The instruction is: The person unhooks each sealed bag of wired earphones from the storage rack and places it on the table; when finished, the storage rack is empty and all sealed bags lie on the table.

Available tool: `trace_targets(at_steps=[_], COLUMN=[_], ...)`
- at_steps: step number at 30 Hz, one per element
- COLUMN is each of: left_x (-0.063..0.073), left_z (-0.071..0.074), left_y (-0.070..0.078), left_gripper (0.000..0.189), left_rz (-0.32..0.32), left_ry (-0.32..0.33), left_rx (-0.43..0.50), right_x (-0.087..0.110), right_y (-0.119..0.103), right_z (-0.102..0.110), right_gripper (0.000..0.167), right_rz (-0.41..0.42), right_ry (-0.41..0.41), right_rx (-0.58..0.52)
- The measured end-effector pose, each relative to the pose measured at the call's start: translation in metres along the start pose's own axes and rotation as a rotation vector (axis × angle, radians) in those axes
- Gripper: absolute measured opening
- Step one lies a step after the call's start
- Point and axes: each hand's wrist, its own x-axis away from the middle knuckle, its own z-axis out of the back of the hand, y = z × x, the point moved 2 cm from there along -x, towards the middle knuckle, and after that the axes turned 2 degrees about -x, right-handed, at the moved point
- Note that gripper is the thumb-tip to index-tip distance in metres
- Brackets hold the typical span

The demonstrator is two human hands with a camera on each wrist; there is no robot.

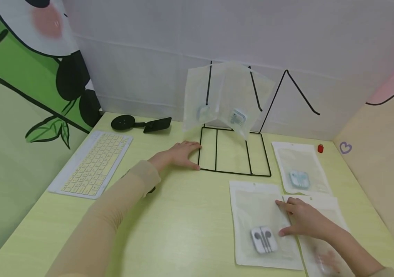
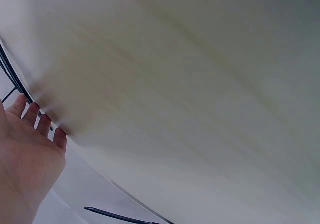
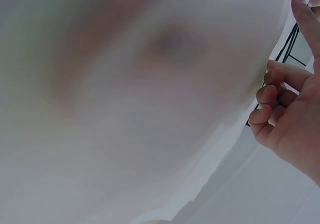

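Observation:
A black wire display rack [image 1: 233, 172] with upright hooks stands at the back of the table. Two translucent pouches hang on it, a left pouch [image 1: 200, 90] and a right pouch [image 1: 238, 88], each with a small case inside. My left hand [image 1: 183, 154] touches the left side of the rack's base, its fingers [image 2: 31, 115] extended. Over the right edge of a flat pouch [image 1: 252, 204] holding boxed earphones [image 1: 264, 239] is my right hand [image 1: 304, 219], thumb and index finger spread apart, the other fingers [image 3: 267, 94] loosely bent. Its forearm partly covers another pouch [image 1: 325, 206].
Behind the right hand lies a third flat pouch [image 1: 297, 154] with a pale blue case, and a small red object [image 1: 320, 148] is near the right edge. A white keyboard [image 1: 93, 165] and a black stand [image 1: 141, 124] occupy the left side. Walls enclose the table's back and sides.

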Motion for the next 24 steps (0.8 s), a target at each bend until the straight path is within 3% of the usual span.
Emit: trace_targets(at_steps=[9, 17, 24], left_x=[0.001, -0.002, -0.003], left_z=[0.0, -0.001, -0.002], left_y=[0.001, 0.0, -0.002], left_gripper=[0.092, 0.092, 0.093], left_rz=[-0.008, -0.011, -0.011], left_ry=[0.001, 0.018, 0.027], left_rx=[-0.002, -0.011, -0.019], right_x=[-0.009, -0.036, -0.065], right_y=[-0.002, 0.003, 0.005], right_z=[0.025, 0.071, 0.106], right_gripper=[0.086, 0.058, 0.046], right_rz=[-0.022, 0.04, 0.02], right_ry=[0.064, 0.304, 0.445], right_rx=[-0.071, -0.088, -0.157])
